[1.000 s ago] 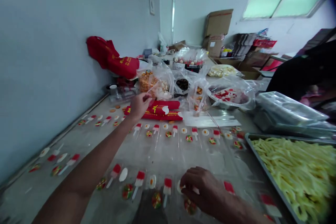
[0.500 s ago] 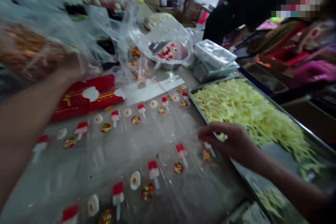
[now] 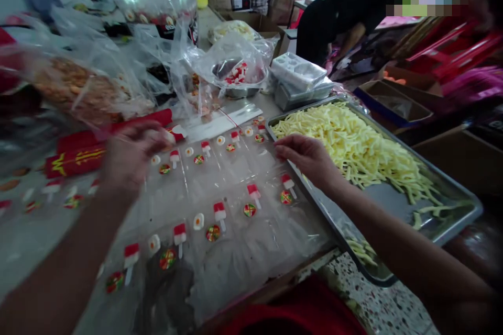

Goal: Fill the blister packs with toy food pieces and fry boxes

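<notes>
My left hand (image 3: 128, 157) is over red printed packs (image 3: 78, 159), its fingers bent together. A small whitish bit shows at its fingertips, too blurred to name. My right hand (image 3: 308, 159) hovers by the tray's left edge with thumb and forefinger pinched; what is between them, if anything, is hidden. Below and between the hands lie rows of clear plastic bags (image 3: 228, 175). On them sit small popsicle pieces (image 3: 220, 211), fried-egg pieces (image 3: 198, 221) and round red-green pieces (image 3: 213, 233). Two bags at the near row's right end show a popsicle and a round piece without an egg.
A metal tray (image 3: 469, 209) of pale yellow fry-like strips (image 3: 353, 136) stands at right. Behind are a metal bowl (image 3: 243, 91), stacked clear plastic boxes (image 3: 301, 76) and a bag of orange-brown pieces (image 3: 74, 89). A person in dark clothes (image 3: 334, 21) bends over at the back.
My left hand has come into view over the red packs. My right hand has drawn back from the near row's right end toward the tray's far left corner. The view has shifted.
</notes>
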Demonstrator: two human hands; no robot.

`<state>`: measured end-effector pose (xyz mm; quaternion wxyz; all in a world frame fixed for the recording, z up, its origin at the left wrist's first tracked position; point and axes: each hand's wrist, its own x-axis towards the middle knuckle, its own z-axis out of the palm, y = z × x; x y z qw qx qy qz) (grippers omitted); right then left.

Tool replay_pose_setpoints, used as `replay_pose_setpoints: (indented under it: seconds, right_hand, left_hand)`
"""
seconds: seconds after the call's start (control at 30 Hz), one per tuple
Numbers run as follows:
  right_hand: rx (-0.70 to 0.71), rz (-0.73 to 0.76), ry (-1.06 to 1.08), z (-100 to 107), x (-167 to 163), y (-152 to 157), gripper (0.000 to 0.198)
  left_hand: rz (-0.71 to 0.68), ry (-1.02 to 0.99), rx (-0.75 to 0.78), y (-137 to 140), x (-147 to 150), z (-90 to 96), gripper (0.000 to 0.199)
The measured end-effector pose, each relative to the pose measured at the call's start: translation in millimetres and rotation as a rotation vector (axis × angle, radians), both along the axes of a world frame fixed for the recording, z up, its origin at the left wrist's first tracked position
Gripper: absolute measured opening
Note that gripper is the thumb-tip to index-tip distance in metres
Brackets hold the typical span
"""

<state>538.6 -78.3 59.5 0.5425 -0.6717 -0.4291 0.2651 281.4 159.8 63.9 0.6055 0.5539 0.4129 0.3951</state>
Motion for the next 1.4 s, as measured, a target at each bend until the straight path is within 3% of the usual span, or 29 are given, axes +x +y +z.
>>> replay_pose_setpoints:
  seconds: [0.13,0.2,0.27,0.37,0.5,0.67,0.87,1.0,1.1,1.17,1.33,1.4]
  right_hand:
    - [-0.095,0.228,0.010,-8,-31,-11,0.040]
    - [-0.094,0.288,-0.003,-12,-44,-18,0.040]
    - [-0.063,0.324,0.005,-16,-53,-23,0.039]
    - [-0.027,0.365,0.135,-20,-55,-18,0.036]
    - [-0.052,0.386,0.285,-20,-38,-2,0.029]
    - [-0.234,0.268,0.235,-30,-1,-7,0.019]
    - [-0.470,0.308,-0.269,-57,8,-14,0.024]
    - [-0.521,0.294,-0.602,-54,1,-9,0.029]
    - [-0.482,0.269,-0.748,-46,1,-7,0.027]
    - [-0.411,0.278,-0.697,-41,-4,-5,0.030]
    - [-0.061,0.449,0.035,-50,-50,13,0.051]
    - [0.033,0.404,0.170,-57,-67,19,0.046]
  left_hand:
    - [-0.044,-0.161,-0.358,-94,17,-24.0,0.031]
    - [-0.028,-0.220,-0.464,-131,29,-35.7,0.034]
    - [-0.039,-0.238,-0.461,-156,39,-39.9,0.035]
    - [-0.073,-0.205,-0.342,-175,47,-32.5,0.036]
    - [-0.026,-0.137,-0.234,-178,51,-16.0,0.036]
    - [0.106,-0.018,-0.170,-165,33,-14.1,0.037]
    - [-0.020,0.037,-0.137,-160,3,-31.7,0.040]
    - [0.007,0.141,0.007,-156,-9,-40.0,0.040]
    - [-0.010,0.155,0.016,-153,-12,-44.2,0.042]
    - [-0.019,0.115,-0.043,-154,-8,-45.9,0.043]
    - [0.016,-0.097,-0.300,-163,17,-46.6,0.040]
    - [0.019,-0.141,-0.353,-166,23,-45.0,0.038]
